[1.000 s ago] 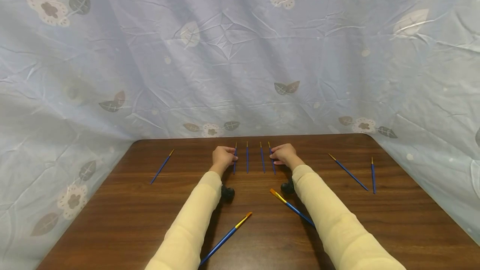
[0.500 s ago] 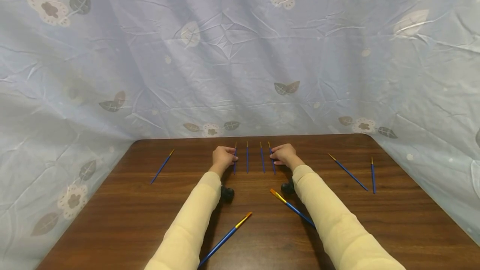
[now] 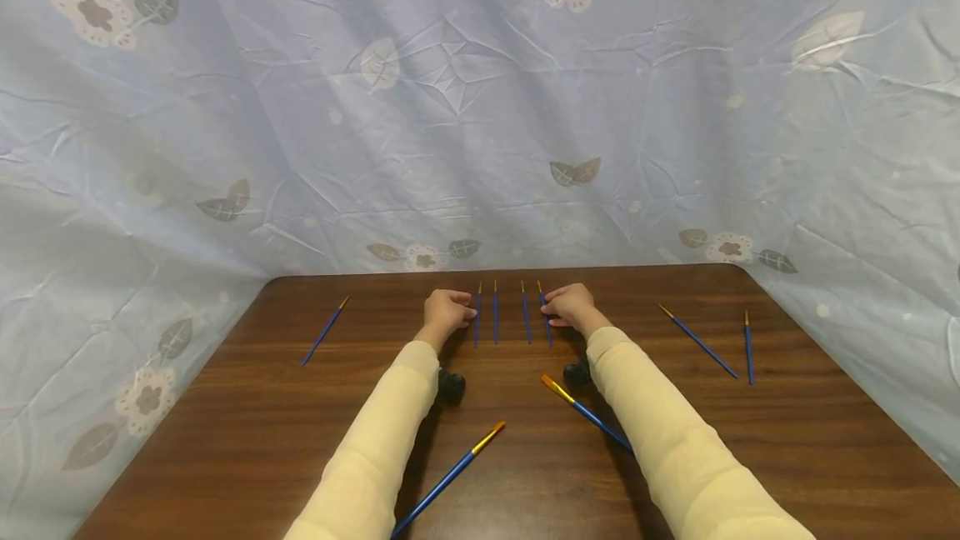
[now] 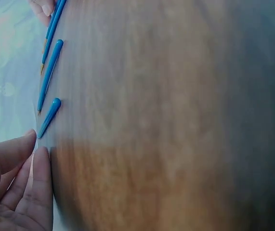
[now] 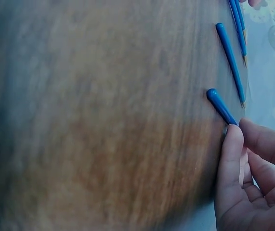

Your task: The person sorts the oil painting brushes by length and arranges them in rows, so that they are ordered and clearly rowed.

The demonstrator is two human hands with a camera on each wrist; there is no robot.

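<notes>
Paintbrushes [image 3: 496, 319]: the left outer brush [image 3: 476, 332] has slid nearer its neighbour.
Both middle pairs now look about equally close, near the worktop's [image 3: 240, 440] far edge. The right hand [image 3: 570, 307] pinches the right outer brush [image 3: 548, 336]; I cannot tell whether the left hand [image 3: 446, 312] grips its own.

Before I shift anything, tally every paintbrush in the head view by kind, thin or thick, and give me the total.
Thin paintbrushes: 7 (4 in the middle, 1 off to the left, 2 off to the right)
Thick paintbrushes: 2 (nearer the camera, one partly behind a sleeve)
Total: 9
</notes>
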